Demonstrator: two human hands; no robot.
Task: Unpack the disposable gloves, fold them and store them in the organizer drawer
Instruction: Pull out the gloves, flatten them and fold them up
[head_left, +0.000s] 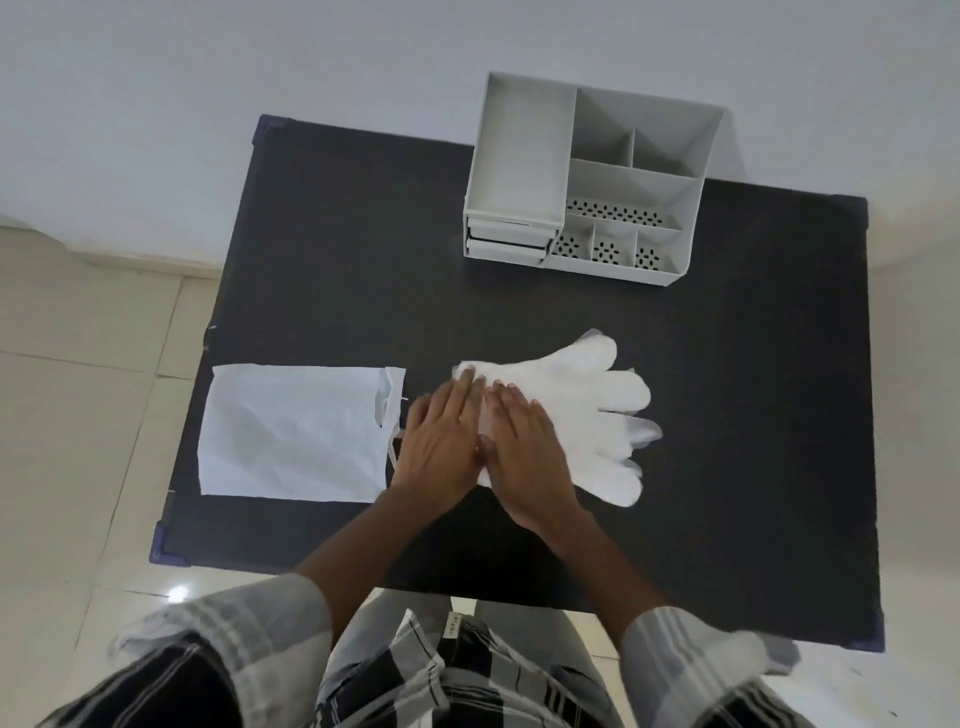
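Observation:
A stack of translucent white disposable gloves (587, 410) lies flat on the black table (332, 249), fingers pointing right. My left hand (441, 441) and my right hand (524, 457) lie side by side with straight fingers, pressing on the cuff end of the gloves. The white packaging bag (296, 431) lies flat to the left of my hands, its open end toward them. The grey desk organizer (587, 182) stands at the table's far edge, with two small drawers (506, 241) at its front left, both closed.
The organizer has several open compartments on its right side, some with perforated bottoms. Pale tiled floor surrounds the table. My checked shirt sleeves fill the bottom of the view.

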